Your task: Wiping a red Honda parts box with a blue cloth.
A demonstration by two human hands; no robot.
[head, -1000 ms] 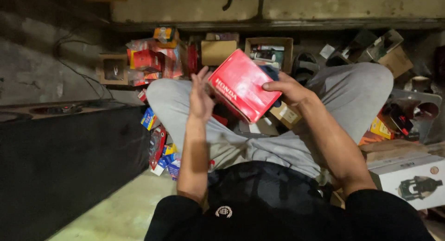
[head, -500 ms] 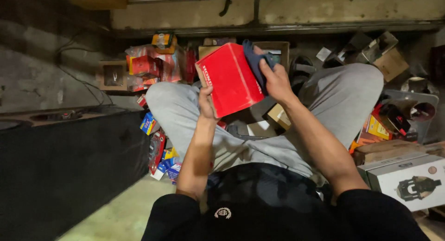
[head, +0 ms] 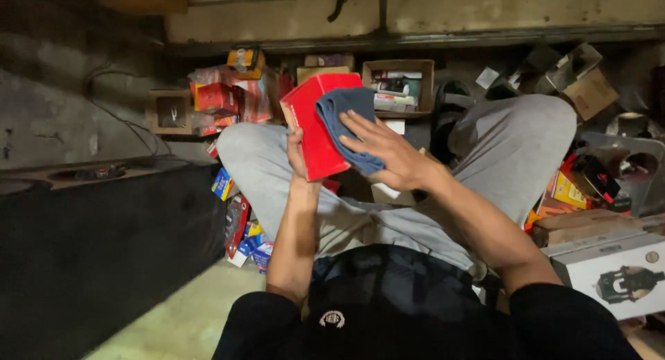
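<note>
2 hands (head: 299,154) (head: 388,155) press blue cloth (head: 344,117) on red box (head: 320,124) (boxes crowd around).

A box (head: 315,128) sits between the left hand (head: 296,155) and right hand (head: 388,159), a cloth (head: 346,117) on it; cartons (head: 228,100) lie far left.

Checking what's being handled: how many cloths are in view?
1. A blue cloth lies pressed under the right hand against the red box, which the left hand holds. Others may be hidden among the clutter.
</note>
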